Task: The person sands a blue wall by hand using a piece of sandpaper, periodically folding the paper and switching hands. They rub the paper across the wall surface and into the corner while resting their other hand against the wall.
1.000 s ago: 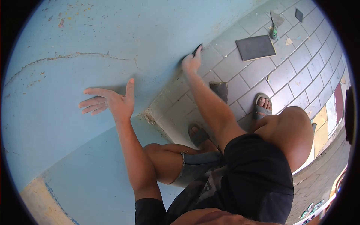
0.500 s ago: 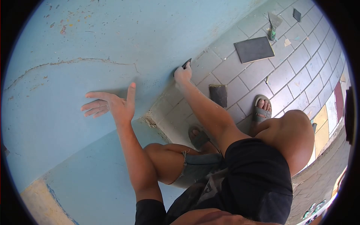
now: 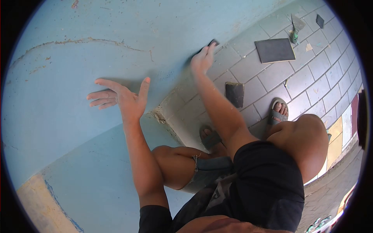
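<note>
My right hand (image 3: 203,61) is closed on a dark piece of sandpaper (image 3: 213,42), pressed to the foot of the blue wall (image 3: 175,23) where it meets the tiled floor. Most of the sandpaper is hidden behind my fingers. Farther left, my left hand (image 3: 126,97) rests against the same wall with thumb and fingers spread, nothing in it. A long crack (image 3: 89,40) runs across the wall above that hand. Chipped plaster shows at the wall's lower corner (image 3: 159,115).
On the tiled floor lie a large dark sheet (image 3: 275,50), a smaller dark folded piece (image 3: 234,94), a green-handled putty knife (image 3: 296,29) and a little dark square (image 3: 319,21). My sandalled feet (image 3: 278,110) stand close by.
My right hand has slid the sandpaper farther along the wall's base, away from me. My left hand stays spread on the wall, while the whole view has shifted slightly.
</note>
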A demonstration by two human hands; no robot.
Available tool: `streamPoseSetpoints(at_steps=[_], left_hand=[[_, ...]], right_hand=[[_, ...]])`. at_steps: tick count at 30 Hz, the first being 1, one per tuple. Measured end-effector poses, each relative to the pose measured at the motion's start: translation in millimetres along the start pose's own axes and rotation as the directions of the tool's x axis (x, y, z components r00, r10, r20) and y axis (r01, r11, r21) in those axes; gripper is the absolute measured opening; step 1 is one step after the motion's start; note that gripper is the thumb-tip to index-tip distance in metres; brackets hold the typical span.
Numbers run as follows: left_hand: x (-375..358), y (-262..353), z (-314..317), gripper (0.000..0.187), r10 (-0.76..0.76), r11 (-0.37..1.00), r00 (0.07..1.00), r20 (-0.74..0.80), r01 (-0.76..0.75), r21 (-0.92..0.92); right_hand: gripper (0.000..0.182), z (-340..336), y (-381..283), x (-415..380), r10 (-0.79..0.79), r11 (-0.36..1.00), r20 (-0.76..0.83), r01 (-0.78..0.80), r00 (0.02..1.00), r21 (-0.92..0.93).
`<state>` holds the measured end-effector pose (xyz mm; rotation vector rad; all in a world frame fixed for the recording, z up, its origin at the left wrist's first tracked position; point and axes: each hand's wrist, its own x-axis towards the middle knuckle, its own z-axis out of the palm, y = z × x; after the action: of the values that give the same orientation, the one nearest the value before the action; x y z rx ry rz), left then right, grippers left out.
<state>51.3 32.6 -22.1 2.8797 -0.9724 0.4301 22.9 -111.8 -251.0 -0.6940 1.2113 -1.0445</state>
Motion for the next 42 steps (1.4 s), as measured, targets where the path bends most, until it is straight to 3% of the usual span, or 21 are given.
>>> streamPoseSetpoints(at_steps=[1,3,5,7,10,11,13,17,19,20,22,23,25,26,28,32,34,35,37,41,42], left_hand=[[0.7,-0.2,-0.3,0.152,0.018,1.000,1.000,0.000,-0.018,0.014],[0.1,-0.7,7.3,0.152,0.004,1.000,0.999,-0.039,-0.003,0.018],[7.8,4.5,14.3,0.151,0.016,1.000,0.996,-0.091,-0.015,0.009],[2.0,-1.2,11.3,0.152,0.025,1.000,0.998,-0.049,-0.025,-0.001],[2.5,0.4,7.6,0.152,0.012,1.000,0.999,-0.036,-0.012,-0.007],[5.4,2.3,8.7,0.152,0.014,1.000,0.999,-0.038,-0.014,-0.006],[2.1,2.7,5.1,0.151,0.009,0.999,1.000,-0.007,-0.009,-0.036],[5.8,2.9,12.3,0.151,0.031,0.999,0.997,-0.066,-0.031,0.008],[2.5,0.1,9.3,0.150,0.030,0.999,0.998,-0.052,-0.029,0.027],[3.8,0.4,9.9,0.150,0.037,0.999,0.998,-0.049,-0.035,0.031],[1.7,2.7,6.4,0.150,0.014,1.000,0.999,-0.031,-0.015,-0.019],[0.8,1.1,5.7,0.150,0.013,1.000,0.999,-0.035,-0.013,-0.015],[1.3,2.7,8.1,0.150,0.019,0.999,0.999,-0.046,-0.021,-0.042],[2.9,2.3,9.6,0.150,0.020,0.999,0.999,-0.045,-0.022,-0.048],[0.6,-1.1,10.0,0.150,0.053,0.999,0.997,-0.061,-0.052,0.010],[-1.0,-3.8,9.6,0.150,0.035,0.999,0.998,-0.045,-0.035,0.012],[1.6,-0.3,9.9,0.149,0.034,0.999,0.998,-0.046,-0.035,-0.028],[1.2,0.2,9.6,0.149,0.037,0.999,0.998,-0.057,-0.039,-0.033],[1.4,-0.4,12.4,0.149,0.018,1.000,0.998,-0.054,-0.019,-0.017],[-0.8,-0.1,6.0,0.148,0.045,0.999,0.998,-0.033,-0.045,0.004],[-1.1,4.9,1.6,0.148,0.038,0.999,0.999,-0.007,-0.038,-0.030]], right_hand=[[0.058,1.3,3.5,12.2,0.004,1.000,0.006,-0.004,1.000,-0.004],[0.057,3.7,-3.4,41.5,0.165,0.986,-0.168,-0.161,0.972,0.040],[0.062,8.7,-23.3,-5.7,0.208,0.977,0.013,-0.207,0.978,-0.049],[0.072,11.2,-53.7,-82.1,0.096,0.984,0.320,-0.040,0.943,-0.176],[0.079,16.4,-49.9,-103.4,0.028,0.991,0.387,0.026,0.922,-0.133],[0.079,17.3,-44.8,-83.2,0.027,0.991,0.387,0.026,0.922,-0.130],[0.083,17.6,-27.5,-35.3,0.357,0.931,0.169,-0.365,0.919,0.021],[0.085,30.6,-55.3,-87.7,0.364,0.927,0.264,-0.374,0.893,-0.012],[0.088,28.7,-52.9,-116.6,0.160,0.981,0.400,-0.190,0.903,0.037],[0.088,29.6,-49.6,-100.9,0.163,0.980,0.395,-0.195,0.904,0.041],[0.085,24.5,-34.7,-58.2,0.276,0.960,0.224,-0.279,0.935,-0.018],[0.085,21.9,-41.2,-55.4,0.276,0.960,0.229,-0.280,0.933,-0.015],[0.083,19.5,-68.1,-44.2,0.475,0.850,0.216,-0.508,0.853,0.136],[0.083,19.8,-77.2,-56.4,0.472,0.853,0.212,-0.504,0.856,0.136],[0.082,17.1,-87.6,-98.9,0.220,0.958,0.433,-0.276,0.874,0.072],[0.082,23.4,-54.5,-44.4,0.244,0.960,0.317,-0.275,0.916,0.056],[0.081,17.0,-51.6,-7.6,0.402,0.891,0.179,-0.429,0.898,0.150],[0.081,18.1,-49.7,-24.0,0.392,0.894,0.182,-0.420,0.902,0.156],[0.085,21.6,-46.6,-83.2,0.190,0.948,0.428,-0.279,0.883,0.154],[0.089,14.6,-74.2,-82.4,0.163,0.981,0.459,-0.192,0.873,0.017],[0.088,16.2,-65.5,-38.5,0.190,0.978,0.323,-0.206,0.927,0.017]])
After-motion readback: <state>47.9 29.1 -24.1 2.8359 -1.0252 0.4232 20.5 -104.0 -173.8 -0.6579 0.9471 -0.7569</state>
